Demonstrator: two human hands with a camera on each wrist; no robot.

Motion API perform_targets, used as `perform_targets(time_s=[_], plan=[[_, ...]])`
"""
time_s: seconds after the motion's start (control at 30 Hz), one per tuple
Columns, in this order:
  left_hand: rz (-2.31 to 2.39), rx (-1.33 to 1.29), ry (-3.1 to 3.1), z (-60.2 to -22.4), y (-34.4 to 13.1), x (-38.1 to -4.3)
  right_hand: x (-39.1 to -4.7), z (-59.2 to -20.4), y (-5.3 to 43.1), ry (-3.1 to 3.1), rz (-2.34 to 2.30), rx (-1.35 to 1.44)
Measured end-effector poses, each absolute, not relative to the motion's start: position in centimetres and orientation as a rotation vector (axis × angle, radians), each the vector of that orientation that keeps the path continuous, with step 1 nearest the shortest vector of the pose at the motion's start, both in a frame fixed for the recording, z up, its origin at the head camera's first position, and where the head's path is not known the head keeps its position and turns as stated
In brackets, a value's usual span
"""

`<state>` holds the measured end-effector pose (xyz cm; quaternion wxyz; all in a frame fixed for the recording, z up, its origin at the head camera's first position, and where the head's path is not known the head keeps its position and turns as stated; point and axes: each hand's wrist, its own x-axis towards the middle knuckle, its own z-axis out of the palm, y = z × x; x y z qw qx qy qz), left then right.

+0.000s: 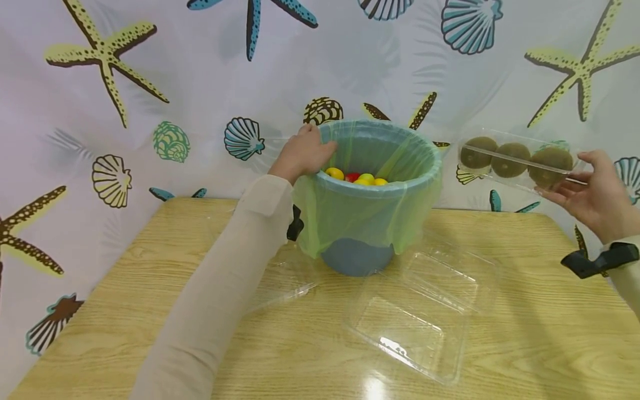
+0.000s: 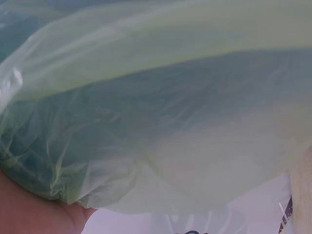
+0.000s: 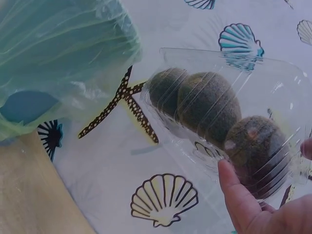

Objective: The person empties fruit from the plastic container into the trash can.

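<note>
A blue bucket (image 1: 357, 261), lined with a thin yellow-green plastic bag (image 1: 370, 214), stands at the back of the table. Yellow fruits (image 1: 366, 179) and something red (image 1: 352, 176) lie inside it. My left hand (image 1: 304, 153) grips the bucket's left rim over the bag; in the left wrist view the bag hides most of the bucket. To the right of the bucket, raised above the table, my right hand (image 1: 597, 194) holds a clear plastic tray (image 3: 185, 141) by one end. Three brown kiwis (image 3: 209, 105) sit in a row in that tray, tilted in the right wrist view.
Several clear plastic trays lie on the wooden table (image 1: 165, 266): one in front of the bucket (image 1: 410, 339), one to its right (image 1: 445, 272), and one partly behind my left sleeve (image 1: 285, 283). A curtain (image 1: 210, 83) with shells and starfish hangs behind.
</note>
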<state>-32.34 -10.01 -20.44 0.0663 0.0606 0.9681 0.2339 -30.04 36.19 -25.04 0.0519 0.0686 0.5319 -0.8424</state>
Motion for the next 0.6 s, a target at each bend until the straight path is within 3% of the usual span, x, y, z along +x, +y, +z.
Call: perform_targets(time_s=[0.23,0.6], plan=[[0.697,0.178,2.922,-20.4,-10.0,-32.2,-30.5,-23.0,35.4,1.674,-2.558,0.081],[0.695,0.182,2.932,-20.5,-9.9,-32.2,-30.8,-20.5,32.4,1.682,-2.532,0.121]])
